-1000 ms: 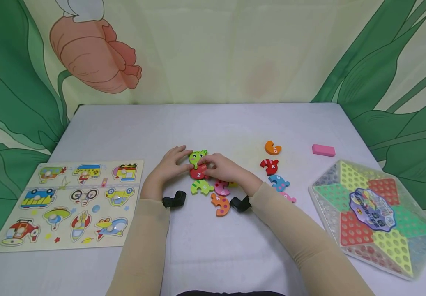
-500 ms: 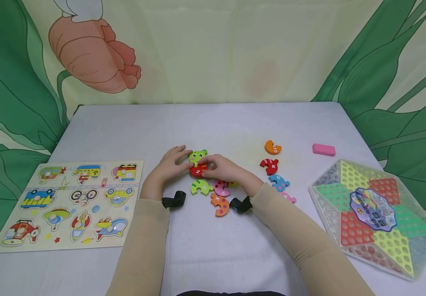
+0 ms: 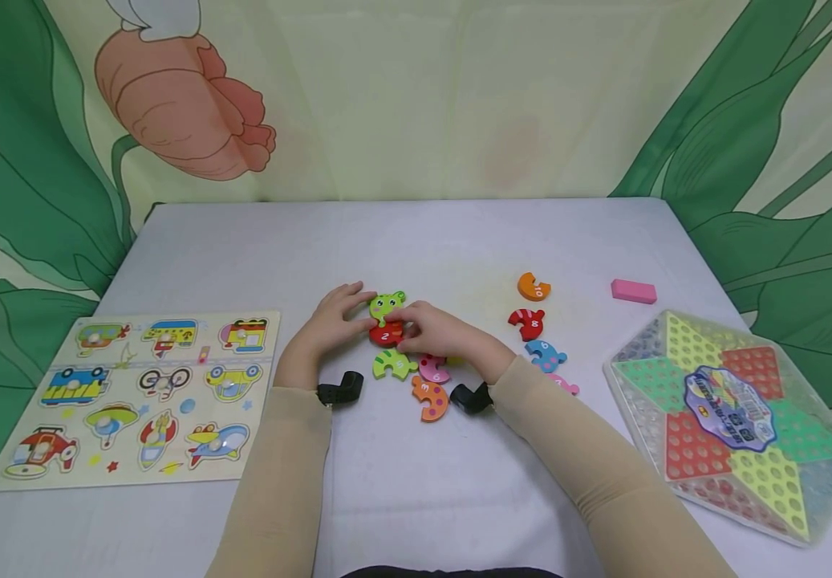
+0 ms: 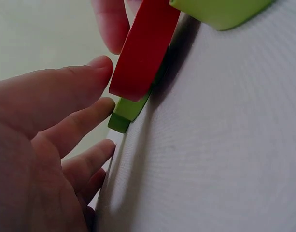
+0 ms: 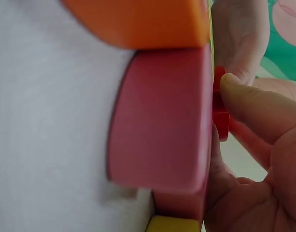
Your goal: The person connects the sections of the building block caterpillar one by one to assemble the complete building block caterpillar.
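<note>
Between both hands (image 3: 325, 325) (image 3: 444, 331) a red piece (image 3: 385, 334) seems held.

A head-worn camera looks forward and down on the white table (image 3: 459, 482) from above, while wrist cameras, tipped sideways, face close along its surface toward the left hand (image 4: 41, 150) and right hand (image 5: 288, 159), both catching the red piece (image 4: 143, 53).

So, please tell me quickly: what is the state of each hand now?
Left hand: open, its thumb at the edge of the red number 2 piece.
Right hand: closed, pinching that same piece.
</note>
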Action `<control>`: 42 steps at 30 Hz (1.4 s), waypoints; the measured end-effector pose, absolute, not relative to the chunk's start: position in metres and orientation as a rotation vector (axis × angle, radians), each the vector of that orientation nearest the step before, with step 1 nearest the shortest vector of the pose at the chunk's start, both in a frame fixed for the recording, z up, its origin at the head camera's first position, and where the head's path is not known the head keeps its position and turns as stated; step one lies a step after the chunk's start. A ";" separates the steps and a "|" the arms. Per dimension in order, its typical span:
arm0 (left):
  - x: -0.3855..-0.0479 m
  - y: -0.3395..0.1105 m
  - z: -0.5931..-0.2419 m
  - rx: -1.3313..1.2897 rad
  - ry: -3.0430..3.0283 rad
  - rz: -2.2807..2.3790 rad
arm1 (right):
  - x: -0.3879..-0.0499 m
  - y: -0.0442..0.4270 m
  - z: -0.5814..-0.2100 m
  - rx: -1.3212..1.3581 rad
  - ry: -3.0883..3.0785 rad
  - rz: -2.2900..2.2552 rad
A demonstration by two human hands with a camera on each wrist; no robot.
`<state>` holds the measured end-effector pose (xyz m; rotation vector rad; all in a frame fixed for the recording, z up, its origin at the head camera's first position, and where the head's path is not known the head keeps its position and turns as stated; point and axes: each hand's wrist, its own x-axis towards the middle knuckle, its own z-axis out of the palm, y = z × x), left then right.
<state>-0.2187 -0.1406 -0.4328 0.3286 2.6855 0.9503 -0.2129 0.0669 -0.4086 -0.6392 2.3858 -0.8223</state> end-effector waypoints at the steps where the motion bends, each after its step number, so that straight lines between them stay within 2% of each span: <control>1: -0.219 -0.141 -0.433 0.323 2.684 0.953 | -0.213 0.067 -0.409 -0.643 2.393 -0.815; 18: -0.218 -0.140 -0.432 0.311 2.689 0.925 | -0.213 0.064 -0.411 -0.694 2.453 -0.699; 26: -0.220 -0.139 -0.435 0.283 2.686 0.940 | -0.202 0.075 -0.393 -0.700 2.491 -0.776; 31: -0.221 -0.138 -0.435 0.275 2.678 0.947 | -0.189 0.093 -0.382 -0.709 2.491 -0.864; 42: -0.220 -0.138 -0.435 0.279 2.679 0.951 | -0.140 0.113 -0.384 -0.760 2.361 -0.870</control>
